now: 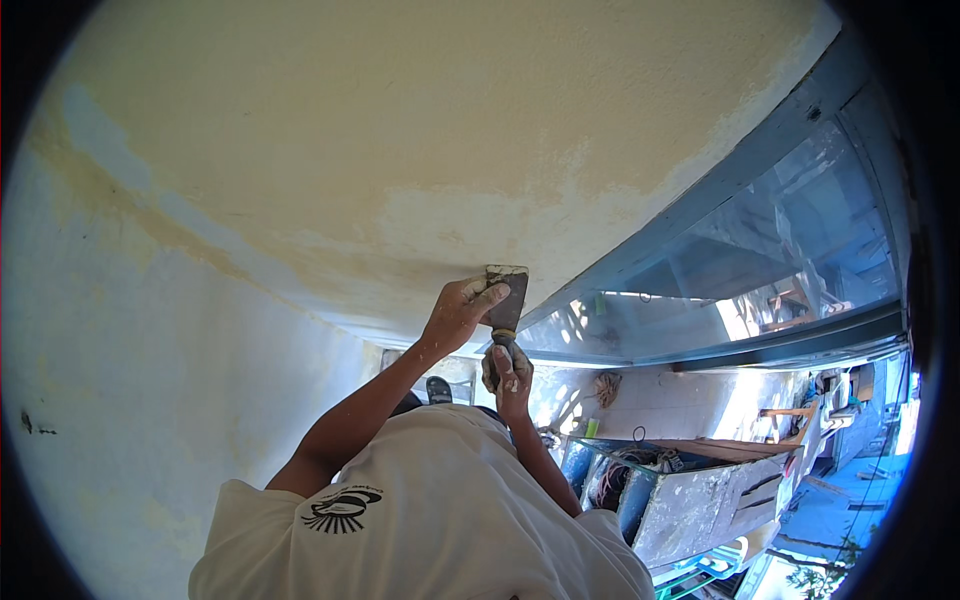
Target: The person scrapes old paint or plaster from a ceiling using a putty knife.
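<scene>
My right hand (508, 375), smeared with pale filler, is closed around the dark handle of a putty knife (508, 306). The blade points up and away from me, with pale filler along its wide edge. My left hand (461, 311) pinches the blade's left side, its thumb on the face of the blade and the fingers hidden behind. Beyond the knife stands a yellow plastered wall (360, 127) with whitish patches low down and along its edges. Whether the blade touches the wall, I cannot tell.
A blue-grey window frame (720, 176) with glass panes borders the wall on the right. At the lower right stands a worn cabinet (697, 510) with coiled cables inside. A whitish wall (172, 360) meets the yellow one on the left. My sandalled foot (439, 389) shows below.
</scene>
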Available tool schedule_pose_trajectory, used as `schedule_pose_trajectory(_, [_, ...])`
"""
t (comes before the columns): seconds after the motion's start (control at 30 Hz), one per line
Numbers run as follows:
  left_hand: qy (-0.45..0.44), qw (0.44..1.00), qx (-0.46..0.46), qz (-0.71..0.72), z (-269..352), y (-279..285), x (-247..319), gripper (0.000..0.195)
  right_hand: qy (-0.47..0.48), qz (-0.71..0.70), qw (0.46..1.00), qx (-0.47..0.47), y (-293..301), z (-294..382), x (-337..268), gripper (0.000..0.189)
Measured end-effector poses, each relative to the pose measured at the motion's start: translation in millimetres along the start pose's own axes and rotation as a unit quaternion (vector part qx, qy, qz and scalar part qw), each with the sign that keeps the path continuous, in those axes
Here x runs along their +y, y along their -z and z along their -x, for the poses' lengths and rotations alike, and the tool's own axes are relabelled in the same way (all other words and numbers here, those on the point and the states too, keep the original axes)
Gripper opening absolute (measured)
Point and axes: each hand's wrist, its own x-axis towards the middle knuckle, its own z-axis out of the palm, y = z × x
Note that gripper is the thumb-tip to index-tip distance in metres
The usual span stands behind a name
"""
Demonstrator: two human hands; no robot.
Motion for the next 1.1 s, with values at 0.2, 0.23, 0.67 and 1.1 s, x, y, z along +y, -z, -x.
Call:
schedule_pose_trajectory(0.2, [0.004, 0.998, -0.015, -0.066, -1.4, 5.3, -9.5, 0.036, -0.002, -0.003, 1.000, 0.015, -5.6, 1.3, 5.4, 0.024])
schedule_pose_trajectory(0.23, [0.002, 0.999, -0.008, -0.052, -0.3, 1.0, 0.9, 0.037, 0.017, -0.002, 1.000, 0.016, -5.7, 1.4, 3.2, 0.024])
schedule_pose_trajectory(0.67, [-0.007, 0.995, 0.010, -0.101, -1.2, 3.3, -5.5, 0.039, -0.001, -0.021, 0.999, 0.036, -10.1, 7.2, 16.4, 0.029])
schedule_pose_trajectory(1.1, [0.006, 0.997, -0.011, -0.082, 0.9, 1.0, 16.0, 0.036, 0.003, -0.057, 0.998, 0.035, -18.0, 5.9, 2.8, 0.026])
